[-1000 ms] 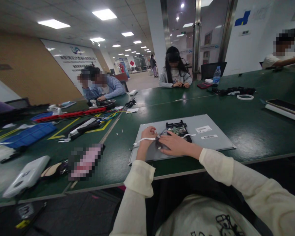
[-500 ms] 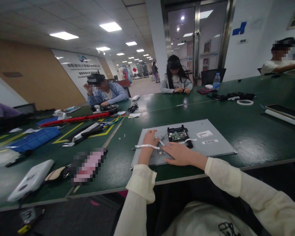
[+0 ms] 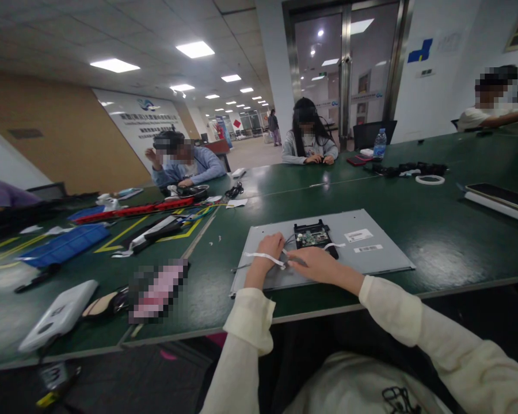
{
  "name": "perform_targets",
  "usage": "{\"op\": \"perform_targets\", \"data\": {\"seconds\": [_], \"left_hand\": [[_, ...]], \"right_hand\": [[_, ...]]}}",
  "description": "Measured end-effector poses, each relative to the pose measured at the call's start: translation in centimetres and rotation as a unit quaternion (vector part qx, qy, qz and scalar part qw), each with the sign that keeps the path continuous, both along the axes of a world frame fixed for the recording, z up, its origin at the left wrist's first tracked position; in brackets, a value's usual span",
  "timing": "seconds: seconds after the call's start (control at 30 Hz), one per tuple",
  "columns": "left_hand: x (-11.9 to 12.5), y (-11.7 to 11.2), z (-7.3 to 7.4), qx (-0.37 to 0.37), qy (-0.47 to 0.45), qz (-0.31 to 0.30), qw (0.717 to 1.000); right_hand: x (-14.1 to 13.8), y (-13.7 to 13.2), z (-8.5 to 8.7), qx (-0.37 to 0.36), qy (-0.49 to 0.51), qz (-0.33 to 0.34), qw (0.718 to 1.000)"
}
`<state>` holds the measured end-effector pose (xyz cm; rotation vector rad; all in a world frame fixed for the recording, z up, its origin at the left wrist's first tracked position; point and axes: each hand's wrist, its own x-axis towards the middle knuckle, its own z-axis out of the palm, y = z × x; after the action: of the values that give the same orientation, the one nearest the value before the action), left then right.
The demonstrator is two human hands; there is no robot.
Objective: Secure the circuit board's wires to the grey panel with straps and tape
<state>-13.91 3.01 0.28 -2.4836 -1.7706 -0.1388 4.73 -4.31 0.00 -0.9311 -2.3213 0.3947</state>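
Observation:
A grey metal panel, the back of a screen, lies flat on the green table before me. A small green circuit board in a black frame sits on its middle. My left hand rests on the panel's left part, fingers curled on a white flat ribbon strip that trails leftward. My right hand lies just right of it, fingers together and pinched toward the same strip and thin wires beside the board. What the right fingertips grip is too small to name.
Left of me lie a white device, a blue tray, a red strip and cables. At the far right sit a tape roll, a flat screen and a water bottle. Other people work across the table.
My right hand went from pressing a dark piece to lying flat, and now pinches toward the ribbon. The left hand shifted slightly right along the strip. The camera tilted a little.

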Motion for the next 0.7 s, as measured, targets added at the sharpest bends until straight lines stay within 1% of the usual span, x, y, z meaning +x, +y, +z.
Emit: {"op": "perform_targets", "data": {"seconds": [0.1,0.2,0.27,0.33,0.4,0.5,0.6,0.67,0.7], "left_hand": [[1.2,-0.5,1.0,0.016,0.039,0.049,0.998],[2.6,-0.6,2.4,0.041,0.046,0.068,0.996],[3.6,-0.5,3.2,0.056,0.034,0.065,0.996],[4.7,-0.3,3.9,0.07,0.024,0.06,0.995],[5.6,0.1,4.4,0.076,0.018,0.058,0.995],[6.5,0.9,4.6,0.085,0.015,0.056,0.995],[6.6,1.9,4.5,0.103,0.0,0.058,0.993],[6.4,2.5,4.2,0.116,-0.018,0.059,0.991],[6.3,2.8,4.1,0.12,-0.031,0.062,0.99]], "right_hand": [[-0.2,0.7,0.3,-0.066,0.123,-0.01,0.99],[-0.3,1.5,0.4,-0.158,0.196,-0.006,0.968],[-0.4,2.0,0.5,-0.238,0.22,0.002,0.946],[-0.3,2.4,0.8,-0.316,0.244,0.003,0.917],[0.0,2.6,1.3,-0.366,0.267,0.001,0.891],[0.9,2.9,2.2,-0.394,0.298,0.008,0.869],[2.7,3.8,3.0,-0.404,0.344,0.006,0.847],[4.4,4.8,2.9,-0.395,0.374,-0.015,0.839],[5.3,5.5,2.7,-0.382,0.385,-0.032,0.839]]}}
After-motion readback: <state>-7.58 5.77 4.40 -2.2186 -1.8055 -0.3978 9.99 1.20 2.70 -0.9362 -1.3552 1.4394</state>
